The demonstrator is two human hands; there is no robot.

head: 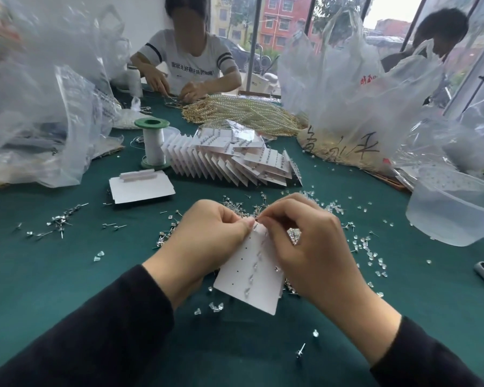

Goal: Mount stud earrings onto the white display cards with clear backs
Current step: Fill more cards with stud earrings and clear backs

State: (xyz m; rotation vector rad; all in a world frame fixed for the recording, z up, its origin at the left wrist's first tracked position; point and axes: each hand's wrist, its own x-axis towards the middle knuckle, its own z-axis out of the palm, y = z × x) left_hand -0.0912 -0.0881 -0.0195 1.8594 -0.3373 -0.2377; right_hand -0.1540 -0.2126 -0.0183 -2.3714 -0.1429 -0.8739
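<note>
Head view: in the lower centre of the frame, a white display card (249, 280) is held tilted above the green table (67, 275). The left hand (207, 241) grips its upper left edge with curled fingers. The right hand (310, 247) pinches the card's top edge. Loose stud earrings (235, 206) lie just behind both hands, and clear backs (366, 247) are scattered to the right.

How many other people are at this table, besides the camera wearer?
2. One person in a white shirt sits across the table, left of centre; another person in dark clothes is at the far right, partly behind plastic bags. The bags may hide others.
</note>
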